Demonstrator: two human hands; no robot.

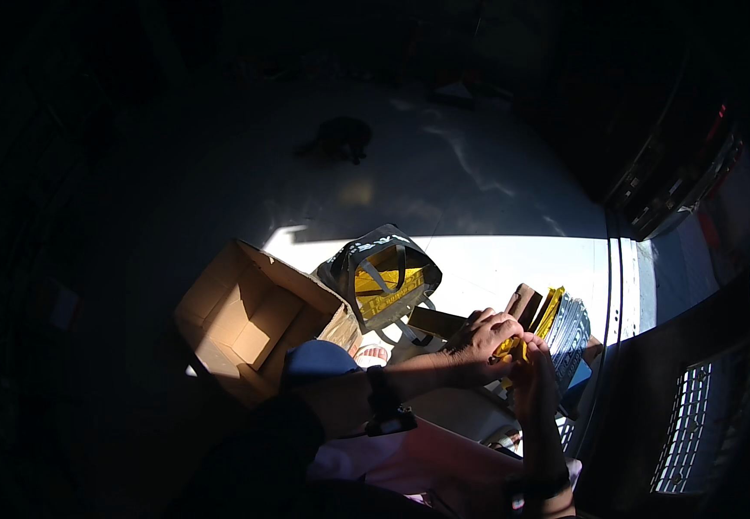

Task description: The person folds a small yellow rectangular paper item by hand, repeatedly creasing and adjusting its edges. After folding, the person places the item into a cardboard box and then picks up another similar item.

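My left hand (484,338) and my right hand (533,366) meet at the right of centre, fingers bent around a yellow wrapper (508,349). Most of the wrapper is hidden by the fingers. A dark, flat box-like piece (436,322) sticks out past my left hand; whether that hand holds it too I cannot tell. Just beyond my hands lies a stack of black-and-grey printed plastic packets (568,334). Yellow packets (551,306) and a brown cardboard piece (525,303) stand at its left side.
A dark tote bag (388,241) holding yellow printed packets (384,295) stands ahead. To its left is an open cardboard box (261,311), its visible inside bare. A door track (616,292) runs at right, beside a dark panel with a grille (683,428). A dark shape (342,137) lies on the shaded floor.
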